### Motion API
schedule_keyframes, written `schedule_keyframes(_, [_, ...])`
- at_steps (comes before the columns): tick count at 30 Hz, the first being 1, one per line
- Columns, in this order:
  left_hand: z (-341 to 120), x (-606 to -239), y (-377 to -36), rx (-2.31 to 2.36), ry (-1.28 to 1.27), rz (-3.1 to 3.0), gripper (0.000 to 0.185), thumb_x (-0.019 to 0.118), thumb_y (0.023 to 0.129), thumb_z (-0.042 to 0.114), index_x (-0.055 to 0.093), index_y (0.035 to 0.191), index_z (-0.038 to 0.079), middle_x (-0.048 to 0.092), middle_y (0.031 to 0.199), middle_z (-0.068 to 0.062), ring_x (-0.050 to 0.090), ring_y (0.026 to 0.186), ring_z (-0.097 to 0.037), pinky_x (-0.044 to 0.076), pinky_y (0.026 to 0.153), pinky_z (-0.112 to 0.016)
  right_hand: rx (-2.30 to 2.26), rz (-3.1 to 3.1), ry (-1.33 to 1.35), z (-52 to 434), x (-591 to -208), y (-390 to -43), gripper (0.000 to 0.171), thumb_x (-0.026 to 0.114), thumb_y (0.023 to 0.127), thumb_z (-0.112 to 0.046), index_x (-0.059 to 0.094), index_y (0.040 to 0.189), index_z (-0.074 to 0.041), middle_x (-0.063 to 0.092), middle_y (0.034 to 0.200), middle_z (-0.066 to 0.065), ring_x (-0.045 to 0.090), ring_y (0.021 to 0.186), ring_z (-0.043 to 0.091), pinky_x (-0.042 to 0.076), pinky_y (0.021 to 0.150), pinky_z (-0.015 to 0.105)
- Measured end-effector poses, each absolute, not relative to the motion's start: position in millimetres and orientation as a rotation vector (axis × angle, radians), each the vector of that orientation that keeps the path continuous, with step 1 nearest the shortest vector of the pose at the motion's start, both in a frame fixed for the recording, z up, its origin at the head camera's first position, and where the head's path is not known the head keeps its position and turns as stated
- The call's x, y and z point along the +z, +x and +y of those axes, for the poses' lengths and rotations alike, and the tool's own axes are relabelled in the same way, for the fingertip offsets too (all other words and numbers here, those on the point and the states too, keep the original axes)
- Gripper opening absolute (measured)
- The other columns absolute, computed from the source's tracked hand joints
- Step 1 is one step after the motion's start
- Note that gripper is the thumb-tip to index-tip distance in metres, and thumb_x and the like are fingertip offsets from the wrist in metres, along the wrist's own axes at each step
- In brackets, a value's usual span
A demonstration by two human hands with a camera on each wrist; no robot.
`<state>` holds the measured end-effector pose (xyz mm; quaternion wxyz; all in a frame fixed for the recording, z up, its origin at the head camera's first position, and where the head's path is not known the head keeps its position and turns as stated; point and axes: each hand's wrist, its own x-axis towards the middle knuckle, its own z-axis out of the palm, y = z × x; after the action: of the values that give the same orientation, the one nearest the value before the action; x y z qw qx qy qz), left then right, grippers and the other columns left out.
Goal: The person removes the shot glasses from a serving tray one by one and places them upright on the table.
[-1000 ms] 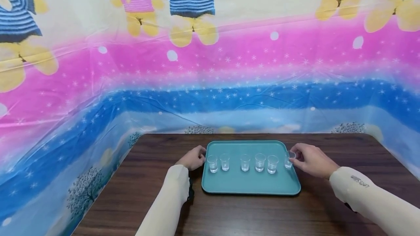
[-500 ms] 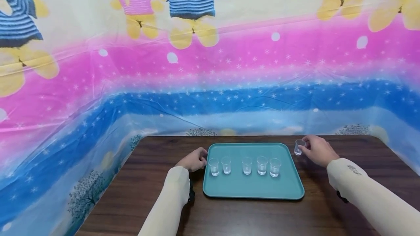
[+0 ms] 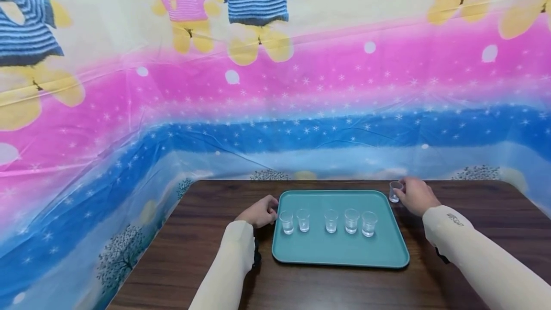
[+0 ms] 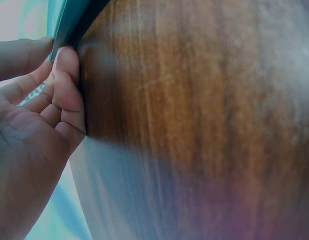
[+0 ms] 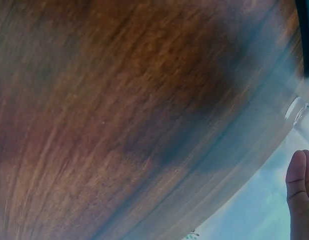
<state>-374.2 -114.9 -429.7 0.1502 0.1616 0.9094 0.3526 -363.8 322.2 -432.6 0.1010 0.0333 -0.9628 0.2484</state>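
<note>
My right hand [image 3: 417, 196] holds a small clear shot glass [image 3: 393, 192] between thumb and fingers, just off the back right corner of a green tray [image 3: 340, 252]. Only the glass's base [image 5: 297, 112] and a few fingers [image 5: 296, 175] show at the edge of the right wrist view. On the tray, several more shot glasses [image 3: 331, 221] stand upright in a row. At the tray's left side, my left hand [image 3: 259, 212] pinches the rim [image 4: 69, 27], thumb on one side and curled fingers [image 4: 68, 90] against the other in the left wrist view.
The tray lies on a dark wooden table [image 3: 206, 238] with rounded back corners. Behind the table hangs a printed cloth [image 3: 267, 133] with bears and snowflakes, close to its back edge.
The right hand has carried its shot glass from the tray's right rim to beside the back right corner. The left hand stays at the tray's left rim. The head view has shifted slightly.
</note>
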Motion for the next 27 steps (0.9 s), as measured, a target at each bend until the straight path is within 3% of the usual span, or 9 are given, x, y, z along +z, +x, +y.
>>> schedule_keyframes(13, [-112.1, -428.4, -374.2, 1.01, 0.428, 2.616, 0.035, 0.052, 0.094, 0.007, 0.044, 0.128, 0.002, 0.056, 0.086, -0.009, 0.054, 0.074, -0.021, 0.04, 0.064, -0.034, 0.704, -2.76, 0.249, 329.5, -420.5, -351.2, 0.052, 0.065, 0.089, -0.023, 0.048, 0.127, 0.008, 0.05, 0.113, 0.025, 0.053, 0.098, 0.04, 0.044, 0.076, 0.054])
schedule_keyframes(21, [-113.6, -428.9, -376.0, 0.993, 0.427, 2.619, 0.035, 0.052, 0.095, 0.008, 0.044, 0.128, 0.002, 0.056, 0.086, -0.009, 0.055, 0.074, -0.021, 0.04, 0.062, -0.033, 0.766, -2.75, 0.542, 304.9, -412.7, -333.3, 0.044, 0.062, 0.092, -0.035, 0.055, 0.123, -0.004, 0.056, 0.104, 0.009, 0.055, 0.089, 0.022, 0.046, 0.072, 0.041])
schedule_keyframes(27, [-113.5, -429.6, -377.4, 0.988, 0.422, 2.616, 0.035, 0.053, 0.095, 0.009, 0.044, 0.128, 0.003, 0.057, 0.086, -0.009, 0.055, 0.074, -0.021, 0.04, 0.063, -0.034, 0.782, -2.794, 0.672, 285.8, -411.2, -315.2, 0.041, 0.068, 0.087, -0.037, 0.059, 0.116, -0.01, 0.057, 0.1, 0.003, 0.055, 0.086, 0.019, 0.046, 0.071, 0.037])
